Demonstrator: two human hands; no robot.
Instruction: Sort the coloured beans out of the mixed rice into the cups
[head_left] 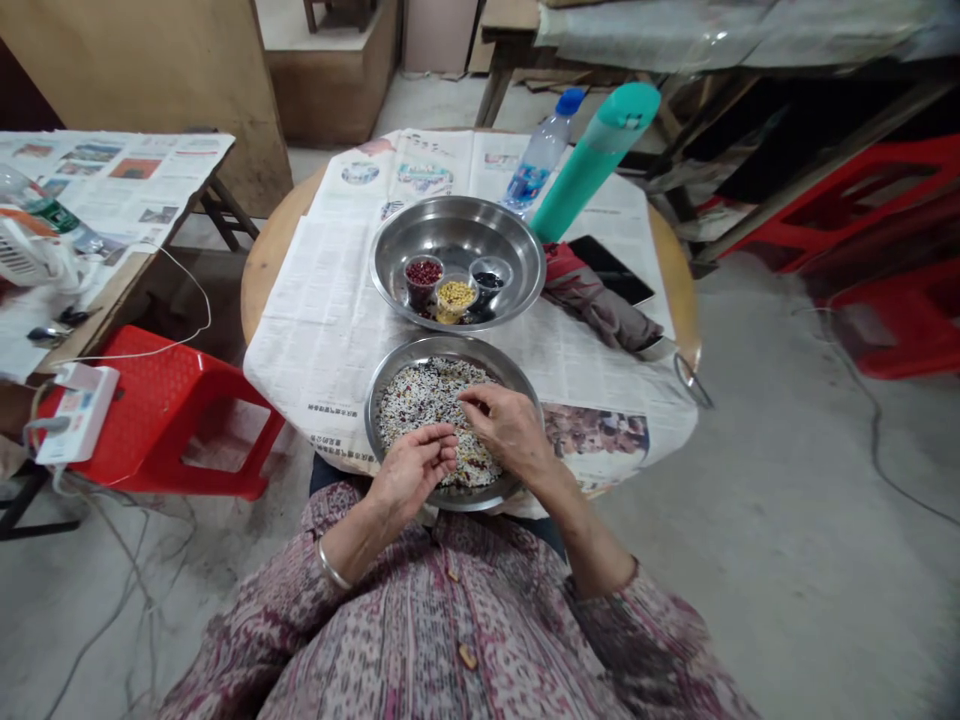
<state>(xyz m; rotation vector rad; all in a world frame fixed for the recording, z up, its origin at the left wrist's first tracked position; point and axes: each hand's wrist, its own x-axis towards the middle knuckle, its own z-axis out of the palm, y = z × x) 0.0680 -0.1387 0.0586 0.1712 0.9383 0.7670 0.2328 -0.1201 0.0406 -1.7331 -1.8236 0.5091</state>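
A wide steel basin close to my body holds a mix of white grains with dark, red and yellow beans. Over its lower left part is my left hand, its fingers curled together; whatever lies inside them is hidden. My right hand hovers above the right side of the mix, thumb and fingertips pinched, on something too small to make out. Behind stands a second steel basin with three clear cups: one of red beans, one of yellow beans, one of black beans.
Newspaper covers the round table. Behind the far basin stand a water bottle and a tall teal bottle. A dark tablet-like thing and a crumpled cloth lie right. A red stool bears a power strip.
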